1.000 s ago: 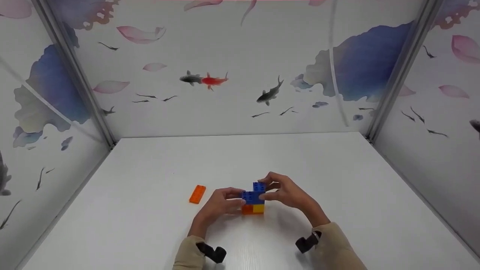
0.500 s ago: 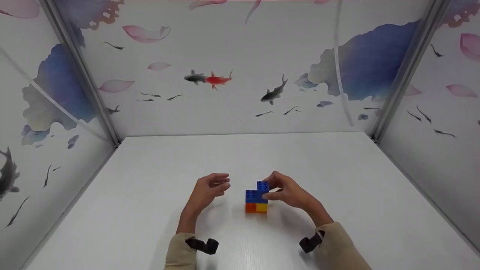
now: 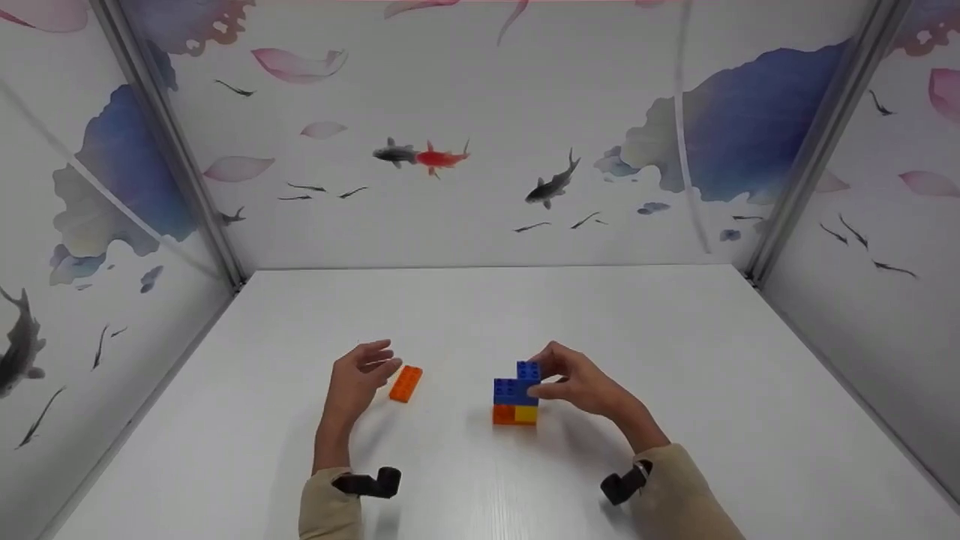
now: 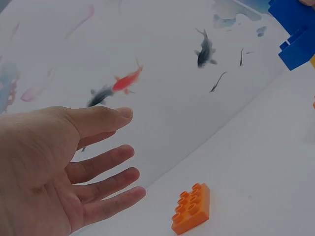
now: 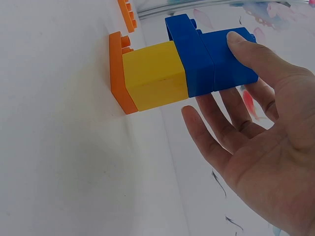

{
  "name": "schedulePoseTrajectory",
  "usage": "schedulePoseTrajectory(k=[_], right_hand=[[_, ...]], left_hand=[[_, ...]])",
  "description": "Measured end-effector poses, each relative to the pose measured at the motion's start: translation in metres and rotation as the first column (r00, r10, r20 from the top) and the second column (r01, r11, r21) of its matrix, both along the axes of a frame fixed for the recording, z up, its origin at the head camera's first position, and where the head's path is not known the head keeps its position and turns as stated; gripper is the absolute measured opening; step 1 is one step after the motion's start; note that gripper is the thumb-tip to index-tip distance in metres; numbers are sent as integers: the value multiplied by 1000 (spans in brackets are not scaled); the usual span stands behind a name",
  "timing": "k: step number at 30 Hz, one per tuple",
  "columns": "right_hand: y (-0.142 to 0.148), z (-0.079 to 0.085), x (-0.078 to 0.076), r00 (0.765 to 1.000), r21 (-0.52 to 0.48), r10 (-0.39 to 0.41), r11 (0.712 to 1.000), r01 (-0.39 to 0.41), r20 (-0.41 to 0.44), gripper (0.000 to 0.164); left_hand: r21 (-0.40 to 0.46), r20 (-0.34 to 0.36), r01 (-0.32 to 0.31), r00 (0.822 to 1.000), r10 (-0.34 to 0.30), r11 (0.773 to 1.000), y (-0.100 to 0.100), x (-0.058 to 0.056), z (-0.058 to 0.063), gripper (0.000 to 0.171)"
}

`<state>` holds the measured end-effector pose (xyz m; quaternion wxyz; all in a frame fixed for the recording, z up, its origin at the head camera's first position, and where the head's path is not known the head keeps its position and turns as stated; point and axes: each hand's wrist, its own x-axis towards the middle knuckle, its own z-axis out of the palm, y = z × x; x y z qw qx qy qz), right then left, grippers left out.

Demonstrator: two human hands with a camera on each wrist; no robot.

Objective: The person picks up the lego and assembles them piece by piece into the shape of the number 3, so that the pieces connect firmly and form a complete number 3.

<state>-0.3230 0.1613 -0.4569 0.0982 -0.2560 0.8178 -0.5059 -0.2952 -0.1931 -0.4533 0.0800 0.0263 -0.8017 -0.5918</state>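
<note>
Stack (image 3: pixel 513 397): upright on the white table (image 3: pixel 465 315), its orange base (image 5: pixel 118 78) flat down, apparently for a broad footing.
Yellow block (image 5: pixel 155 73): on the right end of the stack's base, likely as the pillar that bears the blue pieces.
Lower blue block (image 5: pixel 199 69): on the yellow one, overhanging towards the stack's left, bare studs of the base below.
Right hand (image 3: pixel 576 384): at the stack's right, thumb and fingers pinching the upper blue block (image 5: pixel 226 61), probably to steady the stack.
Left hand (image 3: pixel 356 384): left of the stack, fingers wide, holding nothing.
Loose orange plate (image 3: pixel 406 384): left of the stack, between it and the left hand, touching neither; studs up, perhaps kept apart so as not to crowd the stack.
</note>
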Motion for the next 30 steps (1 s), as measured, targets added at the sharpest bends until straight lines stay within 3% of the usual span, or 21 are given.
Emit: schedulePoseTrajectory(k=[9, 14, 21, 30], right_hand=[[1, 1, 0, 1000, -1, 3, 1000, -3, -16, 35], [1, 0, 2, 1000, 3, -5, 1000, 5, -3, 35], [1, -1, 2, 1000, 4, -16, 1000, 15, 5, 34], [-1, 1, 3, 1000, 16, -23, 1000, 23, 2, 35]], left_hand=[[-72, 152, -55, 986, 66, 996, -3, -6, -19, 58], [-99, 220, -47, 973, 67, 994, -2, -7, -27, 66], [-141, 207, -13, 977, 42, 990, 0, -7, -35, 72], [-241, 185, -14, 981, 60, 971, 6, -9, -39, 66]])
